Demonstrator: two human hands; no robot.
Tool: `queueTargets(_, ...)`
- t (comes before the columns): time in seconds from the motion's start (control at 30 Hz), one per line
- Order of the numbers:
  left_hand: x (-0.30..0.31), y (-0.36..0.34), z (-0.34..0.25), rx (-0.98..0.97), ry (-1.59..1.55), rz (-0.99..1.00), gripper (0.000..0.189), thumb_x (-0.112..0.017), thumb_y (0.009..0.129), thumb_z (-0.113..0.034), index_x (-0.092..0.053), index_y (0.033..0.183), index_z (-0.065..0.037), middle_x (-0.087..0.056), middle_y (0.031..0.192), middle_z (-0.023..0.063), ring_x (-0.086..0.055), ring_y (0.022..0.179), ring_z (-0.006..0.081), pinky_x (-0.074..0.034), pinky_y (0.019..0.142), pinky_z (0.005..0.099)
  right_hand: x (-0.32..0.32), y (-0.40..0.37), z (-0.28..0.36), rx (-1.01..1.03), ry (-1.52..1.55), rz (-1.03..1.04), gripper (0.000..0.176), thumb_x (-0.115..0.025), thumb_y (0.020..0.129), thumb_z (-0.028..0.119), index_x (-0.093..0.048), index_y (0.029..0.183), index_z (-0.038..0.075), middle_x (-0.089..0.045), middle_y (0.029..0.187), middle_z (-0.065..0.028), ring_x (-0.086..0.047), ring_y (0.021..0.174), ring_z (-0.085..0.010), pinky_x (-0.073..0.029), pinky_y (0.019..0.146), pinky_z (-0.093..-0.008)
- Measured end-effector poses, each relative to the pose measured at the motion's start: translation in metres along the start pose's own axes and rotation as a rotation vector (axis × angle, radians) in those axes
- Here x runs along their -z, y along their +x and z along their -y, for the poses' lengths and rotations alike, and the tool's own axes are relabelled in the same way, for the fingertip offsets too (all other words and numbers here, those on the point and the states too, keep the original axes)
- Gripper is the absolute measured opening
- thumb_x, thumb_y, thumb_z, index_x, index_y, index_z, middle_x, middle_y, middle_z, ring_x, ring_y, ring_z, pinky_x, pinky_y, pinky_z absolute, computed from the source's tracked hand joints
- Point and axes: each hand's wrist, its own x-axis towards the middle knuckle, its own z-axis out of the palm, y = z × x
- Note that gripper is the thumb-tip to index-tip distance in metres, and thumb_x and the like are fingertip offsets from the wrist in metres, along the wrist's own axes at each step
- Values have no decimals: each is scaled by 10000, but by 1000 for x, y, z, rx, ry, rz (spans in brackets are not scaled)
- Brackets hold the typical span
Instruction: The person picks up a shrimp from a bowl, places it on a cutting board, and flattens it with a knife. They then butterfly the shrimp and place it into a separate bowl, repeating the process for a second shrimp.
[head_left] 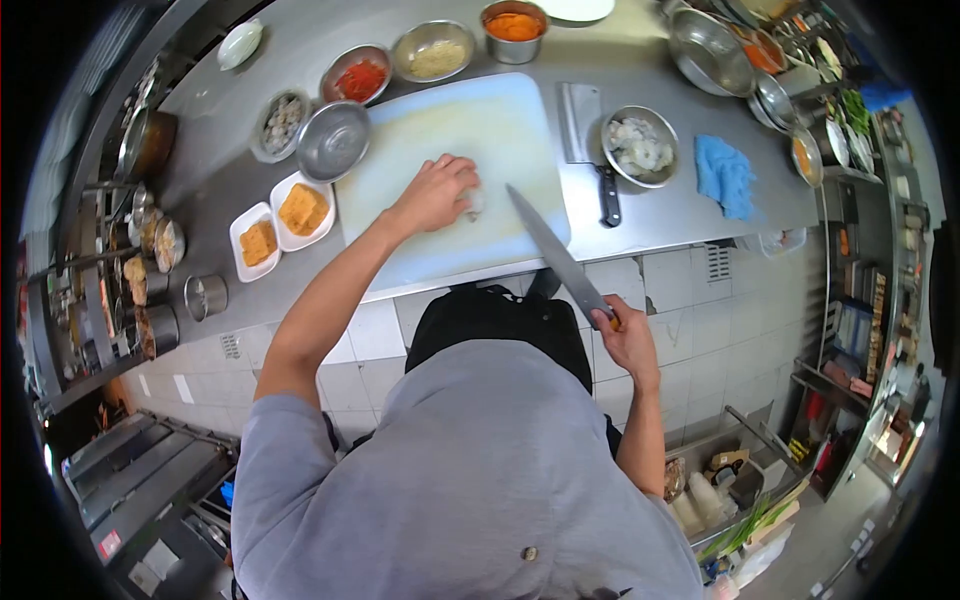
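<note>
My right hand grips the handle of a long kitchen knife. Its blade slants up and left, the tip over the white cutting board. On the board, my left hand has its fingers curled over a small, pale, translucent shrimp, partly hidden under the fingertips. More peeled shrimp fill a metal bowl right of the board. Between that bowl and the board lies a cleaver with a black handle. An empty metal bowl overlaps the board's left edge.
Behind the board stand bowls of red strips, pale chopped food and orange food. Two white trays with orange-brown blocks and a bowl of greyish pieces sit left. A blue cloth lies right, near stacked metal bowls.
</note>
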Motion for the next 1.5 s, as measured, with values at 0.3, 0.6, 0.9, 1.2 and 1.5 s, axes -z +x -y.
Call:
queueTargets(0.3,26,72,-42,166,-462,166,161,-718,912,-111,-603,920,1,-675,835,103,-649,785,247,-529,769,389,-10,-8,-15,-6,47,-12,192,-732,974,178,-683,1089,33,-735,841,-241,-717,766,-445,-559,680,-459)
queueTargets(0.6,23,181,-121,49,-570,-162,251,-717,965,-177,-733,1151,-9,-754,1093,150,-708,1027,259,-544,846,387,-1,-6,-9,-2,-21,-18,204,-716,978,206,-685,1090,39,-738,842,-239,-711,782,-457,-558,707,-485)
queueTargets(0.9,10,41,-45,224,-474,-192,74,-722,903,-101,-720,902,-27,-710,960,130,-670,996,320,-530,905,422,-3,-2,9,21,-32,-44,177,-739,962,155,-685,1071,26,-729,810,-217,-712,753,-440,-555,673,-446)
queueTargets(1.2,81,-102,99,509,-326,-641,109,-733,903,-80,-723,993,-19,-720,936,130,-702,891,272,-566,811,380,0,24,37,-64,-99,55,192,-699,1023,168,-663,1057,-18,-567,669,-20,-459,618,-77,-385,548,-295)
queueTargets(1.5,150,-161,264,896,-164,-622,231,-669,944,-99,-731,1147,-8,-777,1008,143,-741,930,252,-582,862,383,-18,23,57,-72,-225,-20,189,-687,1011,165,-659,1059,-16,-616,663,-138,-514,588,-174,-463,580,-353)
